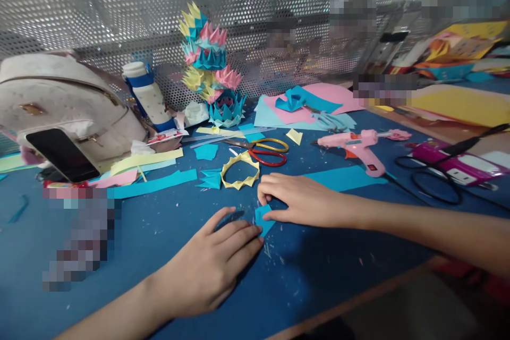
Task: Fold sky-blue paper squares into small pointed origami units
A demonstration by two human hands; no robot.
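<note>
A small folded piece of blue paper (263, 218) lies on the table between my two hands. My right hand (297, 199) reaches in from the right, thumb on the paper and fingers bent around its far side, gripping it. My left hand (217, 260) rests with fingers stretched out, their tips touching the paper's left and near edge. Just beyond is a yellow ring of folded paper (241, 185), with pointed blue folded paper (210, 179) beside it. Scissors (266, 159) with one red and one yellow handle lie behind the ring.
A pink glue gun (350, 141) with a black cord lies right, near a purple power strip (450, 162). Behind stands a tower of folded-paper rings (225, 109). Left are a backpack (59, 85), bottle (149, 98), phone (61, 154) and paper strips (155, 184). Coloured sheets (279, 109) lie behind.
</note>
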